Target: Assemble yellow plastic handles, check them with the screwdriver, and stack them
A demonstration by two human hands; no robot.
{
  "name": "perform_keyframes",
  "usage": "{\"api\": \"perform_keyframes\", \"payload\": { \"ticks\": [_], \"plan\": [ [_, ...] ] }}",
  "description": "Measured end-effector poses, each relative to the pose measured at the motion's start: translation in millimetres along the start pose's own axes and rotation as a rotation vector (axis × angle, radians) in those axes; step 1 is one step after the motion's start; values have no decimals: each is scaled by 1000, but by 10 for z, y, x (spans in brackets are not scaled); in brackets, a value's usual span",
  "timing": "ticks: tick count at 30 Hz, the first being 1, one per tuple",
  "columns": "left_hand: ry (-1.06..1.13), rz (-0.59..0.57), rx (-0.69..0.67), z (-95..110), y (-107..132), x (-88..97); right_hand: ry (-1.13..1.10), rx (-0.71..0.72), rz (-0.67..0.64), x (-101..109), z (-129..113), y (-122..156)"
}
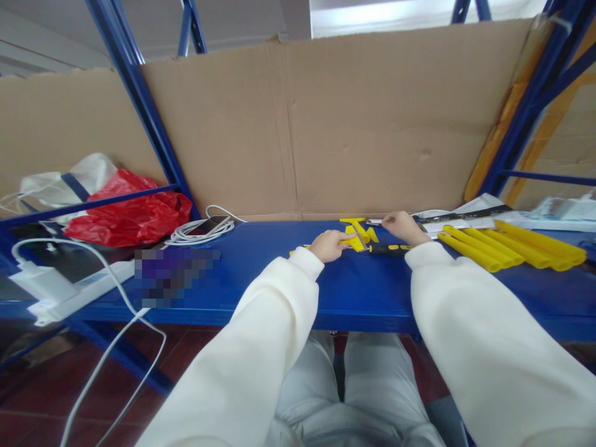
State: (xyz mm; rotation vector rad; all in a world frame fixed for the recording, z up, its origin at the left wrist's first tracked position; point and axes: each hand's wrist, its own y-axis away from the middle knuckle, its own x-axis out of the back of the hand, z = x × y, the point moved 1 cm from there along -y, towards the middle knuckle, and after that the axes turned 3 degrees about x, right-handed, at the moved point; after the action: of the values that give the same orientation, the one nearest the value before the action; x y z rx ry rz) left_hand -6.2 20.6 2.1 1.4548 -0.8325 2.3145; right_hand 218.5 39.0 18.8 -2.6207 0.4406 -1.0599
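Note:
My left hand (328, 245) is closed on a small yellow plastic piece (354, 241) with a greyish strip along it, perhaps a scraper head. Beyond it lie more yellow pieces (352, 221), one of them T-shaped. My right hand (401, 225) is curled with its fingertips together, beside a small thin light strip (374, 222); what the fingers pinch is too small to make out. Between the hands and nearer to me rests a black and yellow screwdriver (388, 249). Part of a yellow item shows behind my left wrist.
Several yellow tube-like handles (507, 245) lie on the blue table (363, 292) at right, before plastic-wrapped packets (465, 214). A coiled white cable (202, 231), red bag (135, 208) and power strip (79, 288) are at left. Cardboard (349, 124) walls the back between blue posts.

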Motion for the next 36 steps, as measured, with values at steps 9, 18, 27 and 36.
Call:
{"api": "perform_keyframes", "payload": {
  "ticks": [9,18,27,36],
  "plan": [
    [19,-25,3,13,9,-5,545,-68,-120,160,382,-100],
    [51,-38,-2,21,11,-6,671,-199,-113,175,543,-131],
    [72,-48,-9,27,6,-9,692,-153,-144,122,596,-157],
    [43,-61,-37,29,6,-22,717,-58,-134,93,568,-196]
  ]
}}
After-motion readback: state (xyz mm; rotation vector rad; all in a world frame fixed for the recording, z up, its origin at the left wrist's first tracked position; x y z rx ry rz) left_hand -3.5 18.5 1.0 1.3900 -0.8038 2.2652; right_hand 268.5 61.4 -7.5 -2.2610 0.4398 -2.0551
